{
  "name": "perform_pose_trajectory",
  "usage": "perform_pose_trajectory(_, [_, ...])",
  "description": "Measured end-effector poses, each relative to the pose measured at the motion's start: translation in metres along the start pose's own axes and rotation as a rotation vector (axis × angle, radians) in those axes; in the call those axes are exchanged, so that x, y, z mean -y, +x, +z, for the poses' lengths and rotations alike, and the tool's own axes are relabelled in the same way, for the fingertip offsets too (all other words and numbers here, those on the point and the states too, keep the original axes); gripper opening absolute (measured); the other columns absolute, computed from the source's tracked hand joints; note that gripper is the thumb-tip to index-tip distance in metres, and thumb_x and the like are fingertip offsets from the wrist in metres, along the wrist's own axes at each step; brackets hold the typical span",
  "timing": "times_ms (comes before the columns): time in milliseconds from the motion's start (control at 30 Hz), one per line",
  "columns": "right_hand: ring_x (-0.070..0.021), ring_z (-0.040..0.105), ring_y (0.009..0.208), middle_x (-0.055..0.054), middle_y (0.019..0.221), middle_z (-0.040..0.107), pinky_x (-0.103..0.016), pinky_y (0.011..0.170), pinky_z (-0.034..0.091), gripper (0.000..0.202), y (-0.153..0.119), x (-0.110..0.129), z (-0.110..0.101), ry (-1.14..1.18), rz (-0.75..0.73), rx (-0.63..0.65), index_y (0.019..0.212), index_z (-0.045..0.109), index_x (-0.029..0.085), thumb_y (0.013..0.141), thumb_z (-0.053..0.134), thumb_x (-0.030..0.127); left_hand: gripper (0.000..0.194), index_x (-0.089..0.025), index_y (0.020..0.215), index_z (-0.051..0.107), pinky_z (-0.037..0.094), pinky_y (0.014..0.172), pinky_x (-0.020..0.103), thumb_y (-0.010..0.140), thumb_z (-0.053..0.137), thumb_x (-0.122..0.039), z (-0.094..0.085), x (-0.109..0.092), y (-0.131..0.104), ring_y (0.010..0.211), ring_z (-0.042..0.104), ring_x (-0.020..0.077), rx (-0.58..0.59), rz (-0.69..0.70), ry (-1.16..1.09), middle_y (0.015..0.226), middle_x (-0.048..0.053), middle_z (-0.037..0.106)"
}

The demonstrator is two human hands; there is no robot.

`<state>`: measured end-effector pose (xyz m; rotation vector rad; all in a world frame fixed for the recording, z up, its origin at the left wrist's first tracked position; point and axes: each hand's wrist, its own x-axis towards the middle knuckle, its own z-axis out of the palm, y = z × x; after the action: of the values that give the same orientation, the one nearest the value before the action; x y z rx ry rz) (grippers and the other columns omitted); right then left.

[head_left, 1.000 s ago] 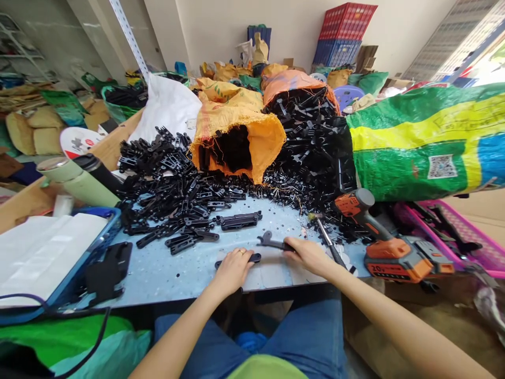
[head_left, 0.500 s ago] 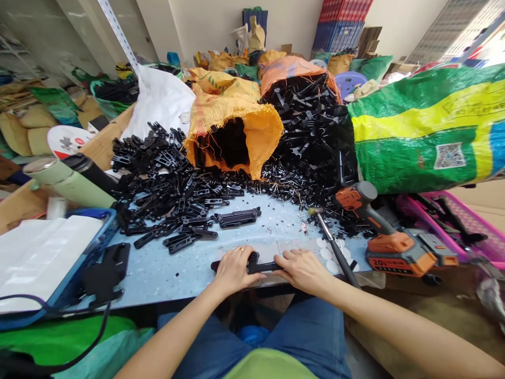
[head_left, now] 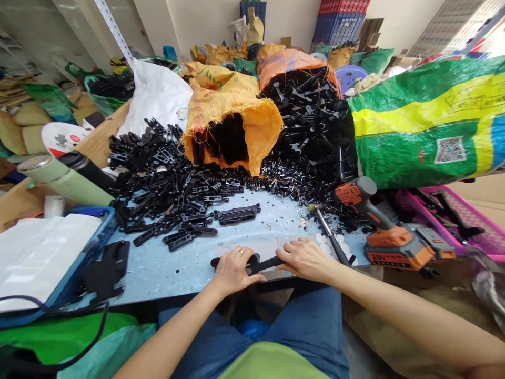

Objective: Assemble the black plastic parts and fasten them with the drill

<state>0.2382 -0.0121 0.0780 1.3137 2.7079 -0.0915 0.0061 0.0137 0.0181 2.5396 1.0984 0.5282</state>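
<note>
At the table's front edge my left hand is closed around a black jointed plastic arm, whose rounded left end sticks out past my fingers. My right hand grips the right end of the same piece, fingertips pressed on it. That end slants slightly up to the right; the parts under my palms are hidden. Just behind lies a black bracket-like part, beside a heap of loose black link pieces. A hammer rests right of my right hand, near some white discs.
A cordless drill lies on the right, with a pink basket beyond it. An open orange sack and a green-yellow sack stand behind. On the left are a blue tray with white sheets and a pale green bottle.
My right hand has moved slightly up, and the right end of the black arm has swung up with it. My left hand stays in place; the view has shifted a little.
</note>
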Motion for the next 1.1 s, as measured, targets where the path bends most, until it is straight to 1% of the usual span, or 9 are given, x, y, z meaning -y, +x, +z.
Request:
perform_pose_trajectory(200, [-0.0167,0.054,0.071,-0.005,0.079,0.057,-0.027,0.062,0.030,0.039,0.002,-0.013,0.009,0.020,-0.047,-0.019,0.091,0.055,0.018,0.091,0.034,0.051,0.063,-0.018,0.097,0.056,0.044,0.073,0.036,0.062,0.057,-0.071,-0.002,-0.006,-0.006,0.085,0.056,0.0254,0.047,-0.031,-0.012,0.088,0.007,0.061])
perform_pose_trajectory(300, [-0.0159,0.053,0.072,-0.005,0.080,0.057,-0.027,0.063,0.031,0.043,0.002,-0.024,0.025,0.084,-0.063,-0.040,0.088,0.057,0.018,0.090,0.033,0.054,0.069,-0.019,0.115,0.049,0.043,0.080,0.037,0.066,0.056,-0.068,-0.009,-0.007,0.015,0.101,0.052,0.0274,0.088,-0.037,-0.041,0.107,0.009,0.057])
perform_pose_trajectory(400, [-0.0164,0.053,0.076,-0.006,0.084,0.058,-0.028,0.068,0.032,0.046,-0.001,-0.034,0.043,0.144,-0.075,-0.067,0.091,0.059,0.017,0.089,0.033,0.055,0.048,-0.020,0.125,0.042,0.038,0.092,0.036,0.085,0.046,-0.046,-0.011,0.006,0.077,0.113,0.045,0.0245,0.054,-0.121,0.039,0.122,0.009,0.051])
perform_pose_trajectory(533, [-0.0177,0.053,0.079,-0.006,0.084,0.059,-0.030,0.072,0.033,0.047,-0.010,-0.033,0.054,0.197,-0.052,-0.071,0.093,0.060,0.017,0.088,0.034,0.056,0.032,-0.016,0.118,0.048,0.040,0.089,0.033,0.087,0.039,-0.016,-0.003,0.042,0.181,0.106,0.051,0.0223,0.021,-0.336,0.139,0.113,0.013,0.054])
perform_pose_trajectory(667, [-0.0182,0.053,0.082,-0.005,0.086,0.060,-0.030,0.073,0.036,0.043,-0.014,-0.034,0.051,0.278,-0.009,-0.097,0.098,0.060,0.020,0.086,0.040,0.057,0.033,-0.015,0.117,0.049,0.043,0.086,0.034,0.084,0.045,-0.011,0.017,0.067,0.237,0.104,0.052,0.0231,0.003,-0.409,0.165,0.114,0.015,0.054])
perform_pose_trajectory(800, [-0.0190,0.051,0.092,-0.007,0.098,0.059,-0.030,0.080,0.038,0.036,0.014,-0.073,0.038,0.264,0.179,-0.242,0.105,0.057,0.019,0.090,0.039,0.047,0.028,-0.015,0.114,0.051,0.047,0.083,0.039,0.088,0.049,-0.024,0.036,0.071,0.247,0.098,0.055,0.0205,0.018,-0.411,0.178,0.111,0.010,0.055])
perform_pose_trajectory(900, [-0.0205,0.048,0.101,-0.009,0.105,0.056,-0.030,0.084,0.039,0.031,0.060,-0.120,0.026,0.146,0.473,-0.302,0.109,0.054,0.019,0.093,0.036,0.038,0.033,-0.015,0.114,0.051,0.049,0.079,0.040,0.087,0.052,-0.034,0.040,0.070,0.243,0.094,0.057,0.0189,0.032,-0.410,0.185,0.112,0.008,0.055])
perform_pose_trajectory(1000, [-0.0243,0.045,0.107,-0.014,0.114,0.052,-0.033,0.081,0.041,0.031,0.106,-0.161,0.015,0.063,0.771,-0.267,0.118,0.048,0.018,0.093,0.034,0.030,0.023,-0.013,0.107,0.055,0.048,0.080,0.035,0.087,0.052,-0.022,0.033,0.071,0.233,0.091,0.059,0.0190,0.021,-0.405,0.188,0.101,0.010,0.060])
perform_pose_trajectory(1100, [-0.0259,0.049,0.101,-0.018,0.109,0.054,-0.033,0.076,0.042,0.030,0.132,-0.182,0.009,0.070,0.822,-0.234,0.116,0.049,0.013,0.088,0.039,0.019,0.021,-0.013,0.102,0.058,0.046,0.081,0.031,0.084,0.048,-0.008,0.012,0.073,0.214,0.092,0.061,0.0204,-0.031,-0.401,0.180,0.094,0.012,0.063])
